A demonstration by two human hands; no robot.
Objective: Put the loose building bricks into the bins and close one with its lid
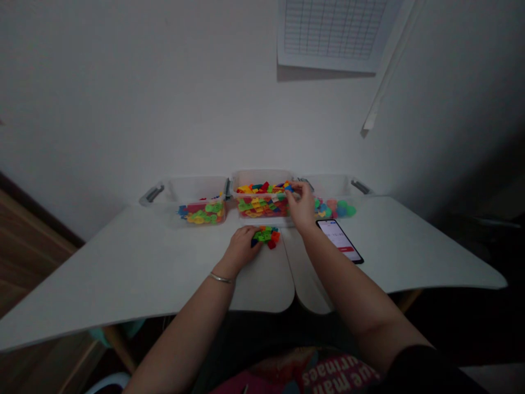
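On the table, my left hand (243, 244) is curled round the left side of a small group of coloured building blocks (266, 235), mostly green with some red, orange and blue. My right hand (302, 206) reaches to the right front corner of the middle clear bin (262, 197), which is heaped with mixed building blocks (256, 206). Its thumb and fingers pinch together at a blue block (289, 187) above the rim. The fingers partly hide that block, so its full shape does not show.
To the left stands a clear bin (176, 189) with green, yellow and blue pieces. Another clear bin (328, 183) with round coloured pieces is on the right. A phone (339, 241) lies beside my right forearm. Two white tabletops (262, 290) meet at a seam below the bins; a wall rises behind.
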